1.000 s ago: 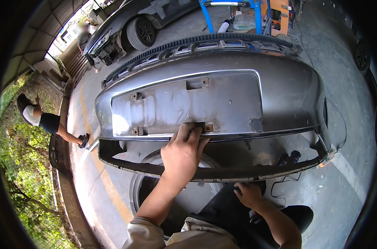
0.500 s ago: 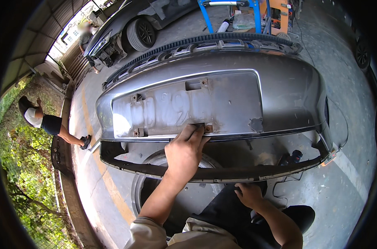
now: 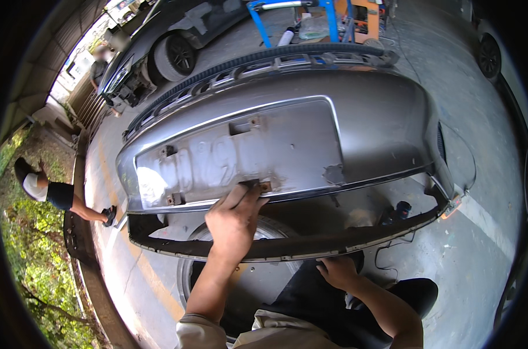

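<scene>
A grey car bumper (image 3: 386,116) lies across the view in front of me, its recessed plate panel (image 3: 299,148) marked with pale, scuffed patches. At the lower edge of that panel, my left hand (image 3: 232,218) presses its bent, dust-greyed fingertips beside a rusty bracket (image 3: 265,187). The fingers are closed together; a dark patch shows at the tips, and I cannot make out what it is. Lower down, my right hand (image 3: 338,272) is curled at the bumper's bottom rim, above my dark-trousered leg. Part of its fingers is hidden.
Below the bumper lies a tyre (image 3: 185,270). A dark power tool (image 3: 399,212) with a cord is on the floor to its right. Behind stand a blue frame (image 3: 258,23) and a dark car (image 3: 211,26). One person (image 3: 45,189) is at left, another (image 3: 98,70) beyond.
The whole scene has shifted left and tilted slightly in the picture. My left hand stays beside the same bracket, and my right hand keeps its place at the bottom rim.
</scene>
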The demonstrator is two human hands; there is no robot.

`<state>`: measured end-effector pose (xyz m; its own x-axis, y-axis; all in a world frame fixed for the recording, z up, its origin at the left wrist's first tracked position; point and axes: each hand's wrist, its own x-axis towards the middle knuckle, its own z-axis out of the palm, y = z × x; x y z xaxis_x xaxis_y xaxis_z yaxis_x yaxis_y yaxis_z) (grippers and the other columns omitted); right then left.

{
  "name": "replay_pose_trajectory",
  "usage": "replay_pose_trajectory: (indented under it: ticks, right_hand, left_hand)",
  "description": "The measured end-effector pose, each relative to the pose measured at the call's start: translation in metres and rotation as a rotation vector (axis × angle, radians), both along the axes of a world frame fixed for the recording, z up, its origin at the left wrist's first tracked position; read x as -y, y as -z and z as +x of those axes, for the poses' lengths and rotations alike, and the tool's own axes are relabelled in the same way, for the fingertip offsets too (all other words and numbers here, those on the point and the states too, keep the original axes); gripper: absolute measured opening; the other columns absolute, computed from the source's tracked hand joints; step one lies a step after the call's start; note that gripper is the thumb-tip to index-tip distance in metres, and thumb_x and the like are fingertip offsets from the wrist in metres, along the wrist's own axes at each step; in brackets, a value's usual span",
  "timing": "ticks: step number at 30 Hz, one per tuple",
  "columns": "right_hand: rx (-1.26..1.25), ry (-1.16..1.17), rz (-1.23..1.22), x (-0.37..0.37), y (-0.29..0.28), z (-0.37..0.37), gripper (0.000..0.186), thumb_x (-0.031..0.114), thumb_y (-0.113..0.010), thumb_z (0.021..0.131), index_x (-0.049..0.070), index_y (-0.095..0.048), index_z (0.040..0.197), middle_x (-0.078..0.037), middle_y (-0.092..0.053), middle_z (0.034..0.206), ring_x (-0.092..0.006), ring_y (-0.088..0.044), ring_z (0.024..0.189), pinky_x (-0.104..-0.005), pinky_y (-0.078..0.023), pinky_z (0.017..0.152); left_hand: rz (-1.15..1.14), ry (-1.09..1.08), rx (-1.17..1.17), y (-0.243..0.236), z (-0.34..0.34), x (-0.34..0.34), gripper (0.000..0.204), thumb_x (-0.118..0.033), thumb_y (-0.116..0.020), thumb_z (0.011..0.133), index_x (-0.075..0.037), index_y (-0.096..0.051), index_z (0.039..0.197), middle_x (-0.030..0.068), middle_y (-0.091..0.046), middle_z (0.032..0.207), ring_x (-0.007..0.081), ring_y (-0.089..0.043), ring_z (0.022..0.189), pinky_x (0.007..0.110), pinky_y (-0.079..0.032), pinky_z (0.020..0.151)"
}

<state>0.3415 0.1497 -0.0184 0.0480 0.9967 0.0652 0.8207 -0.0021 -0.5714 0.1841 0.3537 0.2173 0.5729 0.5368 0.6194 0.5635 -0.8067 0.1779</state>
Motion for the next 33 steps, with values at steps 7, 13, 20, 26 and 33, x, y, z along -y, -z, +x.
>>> replay_pose_trajectory:
  ticks: [7, 13, 20, 26, 33]
  right_hand:
    - [-0.036, 0.027, -0.045, 0.003, -0.003, 0.021, 0.024, 0.027, -0.069, 0.091, 0.009, -0.067, 0.106, -0.013, -0.071, 0.093, -0.0325, -0.071, 0.088, -0.0455, -0.057, 0.077]
    - [-0.102, 0.024, 0.01, 0.005, 0.004, 0.035, 0.023, 0.026, -0.071, 0.089, 0.009, -0.067, 0.104, -0.013, -0.071, 0.095, -0.031, -0.071, 0.088, -0.0437, -0.057, 0.074]
    - [-0.092, 0.028, -0.056, 0.012, 0.002, 0.051, 0.025, 0.024, -0.072, 0.087, 0.008, -0.066, 0.106, -0.012, -0.07, 0.099, -0.0307, -0.07, 0.087, -0.0436, -0.057, 0.073]
    - [0.036, 0.077, -0.095, 0.042, 0.042, 0.095, 0.02, 0.02, -0.06, 0.093, 0.008, -0.065, 0.109, -0.014, -0.068, 0.108, -0.0335, -0.071, 0.091, -0.0485, -0.059, 0.068]
    - [0.059, 0.071, -0.234, 0.089, 0.067, 0.135, 0.018, 0.019, -0.061, 0.09, 0.011, -0.073, 0.1, -0.008, -0.07, 0.107, -0.0292, -0.067, 0.106, -0.0414, -0.057, 0.084]
  left_hand:
    - [-0.008, -0.146, -0.002, 0.01, 0.032, 0.025, 0.034, -0.009, -0.079, 0.082, -0.006, -0.068, 0.114, 0.0132, -0.064, 0.105, 0.0349, -0.066, 0.089, 0.041, -0.054, 0.071]
    - [-0.22, 0.451, 0.078, 0.048, 0.025, 0.102, 0.026, -0.001, -0.071, 0.081, -0.005, -0.066, 0.105, 0.0115, -0.068, 0.092, 0.0251, -0.065, 0.078, 0.033, -0.053, 0.063]
    - [-0.565, 0.9, -0.27, 0.188, 0.033, 0.164, 0.02, -0.007, -0.07, 0.079, -0.01, -0.072, 0.098, 0.007, -0.069, 0.096, 0.0241, -0.069, 0.071, 0.034, -0.055, 0.056]
    - [-0.532, 0.679, -0.313, 0.265, 0.087, 0.214, 0.012, -0.012, -0.067, 0.077, -0.015, -0.068, 0.088, 0.0063, -0.068, 0.083, 0.0245, -0.067, 0.066, 0.038, -0.054, 0.055]
    - [-0.436, 0.782, -0.34, 0.29, 0.159, 0.278, 0.016, -0.011, -0.061, 0.079, -0.01, -0.071, 0.091, 0.0121, -0.067, 0.078, 0.0345, -0.065, 0.065, 0.045, -0.053, 0.058]
